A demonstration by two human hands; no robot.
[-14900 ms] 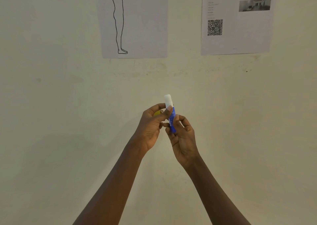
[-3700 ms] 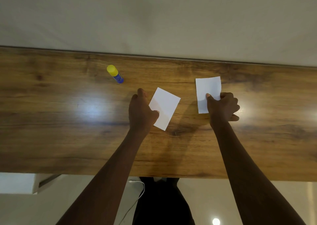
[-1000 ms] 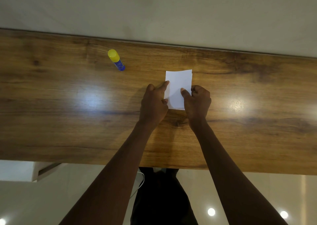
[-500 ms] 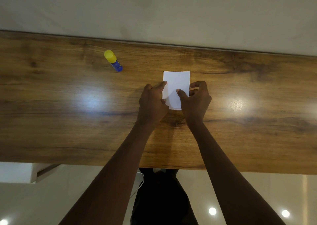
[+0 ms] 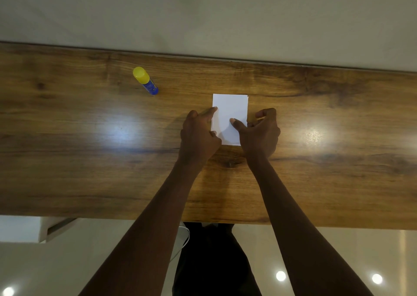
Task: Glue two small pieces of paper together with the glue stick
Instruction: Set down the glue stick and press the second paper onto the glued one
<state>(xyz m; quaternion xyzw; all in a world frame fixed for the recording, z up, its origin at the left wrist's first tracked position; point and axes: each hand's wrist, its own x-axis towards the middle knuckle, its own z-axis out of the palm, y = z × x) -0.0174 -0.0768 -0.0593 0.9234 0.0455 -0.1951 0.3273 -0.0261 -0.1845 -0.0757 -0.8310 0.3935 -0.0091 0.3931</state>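
We see the two white paper pieces (image 5: 230, 112) stacked flat near the middle of the wooden tabletop (image 5: 90, 164), the lower sheet showing only as a thin sliver along the upper right edge. Our left hand (image 5: 198, 135) sits at the stack's 9 o'clock side, its grip loose and holding nothing, forefinger tip touching the left edge. Our right hand (image 5: 259, 133) sits at 4 o'clock, its grip open and empty, thumb pressing down on the top sheet while the other fingers curl just off the right edge. The capped glue stick (image 5: 146, 81), yellow cap and blue body, lies well apart at about 10 o'clock from the stack. Nothing stands between it and the hands. A pale wall (image 5: 203, 13) runs behind the tabletop's far edge.
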